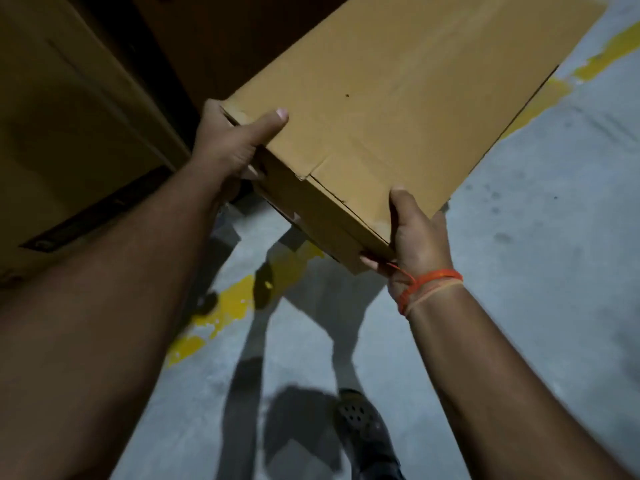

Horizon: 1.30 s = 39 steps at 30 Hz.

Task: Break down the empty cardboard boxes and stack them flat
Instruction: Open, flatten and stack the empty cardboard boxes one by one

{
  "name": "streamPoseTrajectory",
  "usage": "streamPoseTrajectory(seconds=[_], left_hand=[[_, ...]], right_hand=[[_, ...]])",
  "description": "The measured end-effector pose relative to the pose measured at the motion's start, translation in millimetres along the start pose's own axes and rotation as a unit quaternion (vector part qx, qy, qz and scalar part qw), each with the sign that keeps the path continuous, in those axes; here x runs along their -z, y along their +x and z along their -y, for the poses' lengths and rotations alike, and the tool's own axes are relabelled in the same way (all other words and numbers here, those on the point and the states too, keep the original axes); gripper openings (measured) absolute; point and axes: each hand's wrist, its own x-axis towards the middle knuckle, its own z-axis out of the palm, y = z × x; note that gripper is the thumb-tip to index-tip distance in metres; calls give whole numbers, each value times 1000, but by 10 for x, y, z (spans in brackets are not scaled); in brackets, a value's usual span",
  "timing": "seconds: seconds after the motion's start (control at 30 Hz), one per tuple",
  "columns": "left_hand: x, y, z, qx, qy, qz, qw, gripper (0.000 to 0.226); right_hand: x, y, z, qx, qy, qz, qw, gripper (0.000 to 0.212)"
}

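Observation:
A brown cardboard box [398,98] hangs in the air above the floor, tilted, with its near end toward me. My left hand [232,143] grips its near left corner, thumb laid on the top face and fingers hidden behind the side. My right hand [420,237] grips the near right corner, thumb on top and fingers curled under the bottom edge. An orange thread band circles my right wrist. The near end of the box shows a folded flap seam.
Large cardboard boxes [69,133] stand stacked at the left, in shadow. The grey concrete floor [519,271] carries a worn yellow painted line [225,313]. My foot in a dark perforated shoe [360,424] is below, with shadows across the floor.

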Motion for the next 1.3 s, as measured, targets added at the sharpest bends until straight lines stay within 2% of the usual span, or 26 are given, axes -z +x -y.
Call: streamPoseTrajectory(seconds=[0.1, 0.27, 0.37, 0.43, 0.5, 0.63, 0.8, 0.9, 1.0, 1.13, 1.3], left_hand=[[162, -547, 276, -8, -18, -37, 999, 70], [674, -1631, 934, -24, -33, -110, 993, 69], [1054, -2308, 1475, -10, -20, -148, 989, 67], [1255, -2786, 1785, 8, -33, -169, 985, 74], [1409, -3267, 1999, 23, -37, -184, 982, 76], [1657, -3994, 2298, 20, -74, -218, 973, 88], [1555, -4743, 2425, 9, -37, -261, 965, 60], [1457, -5258, 2657, 22, 2, -294, 956, 67], [1511, -5703, 2991, 58, 33, -330, 942, 86], [1571, -6185, 3161, 101, 53, -364, 924, 66], [1604, -6430, 3529, 172, 88, -405, 894, 65]], right_hand=[[262, -282, -254, 21, -28, 12, 999, 42], [633, -913, -923, 60, -56, 56, 995, 46], [811, -1362, -1436, 101, -94, 74, 988, 63], [913, -1580, -1782, 130, -139, 77, 979, 82], [989, -1747, -2057, 141, -159, 97, 972, 89], [1174, -2099, -2396, 184, -190, 159, 951, 89], [1680, -2391, -2549, 195, -224, 202, 933, 78], [1983, -2496, -2611, 179, -241, 236, 924, 75], [2162, -2639, -2789, 181, -284, 284, 898, 71], [2186, -2819, -3001, 200, -335, 333, 858, 60], [1964, -2845, -3291, 209, -414, 375, 803, 67]])
